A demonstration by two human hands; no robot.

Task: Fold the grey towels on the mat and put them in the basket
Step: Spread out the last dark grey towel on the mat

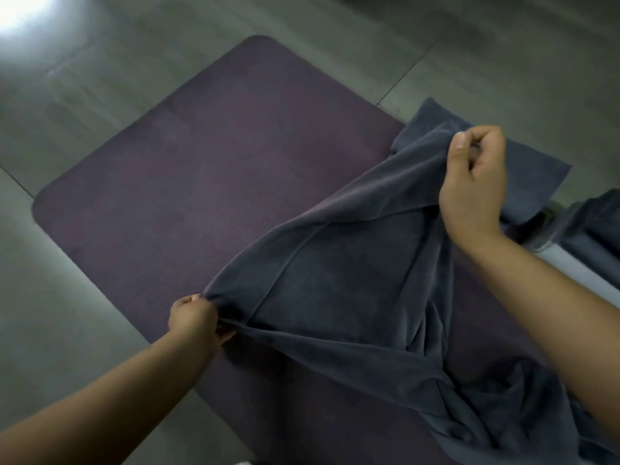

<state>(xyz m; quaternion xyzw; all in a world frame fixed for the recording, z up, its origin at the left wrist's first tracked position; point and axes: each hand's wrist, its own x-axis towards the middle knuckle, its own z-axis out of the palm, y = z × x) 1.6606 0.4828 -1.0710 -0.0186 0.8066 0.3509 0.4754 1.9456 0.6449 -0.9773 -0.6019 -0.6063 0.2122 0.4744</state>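
A dark grey towel hangs stretched above the purple mat. My left hand grips one corner of it low near the mat's left edge. My right hand pinches another corner higher up at the right. The towel's lower part lies rumpled on the mat at the bottom right. A second grey towel lies behind my right hand, partly off the mat. At the right edge more grey cloth drapes over a pale container rim; I cannot tell if that is the basket.
Grey tiled floor surrounds the mat. A bright light glare sits at the top left corner. The far and left parts of the mat are bare.
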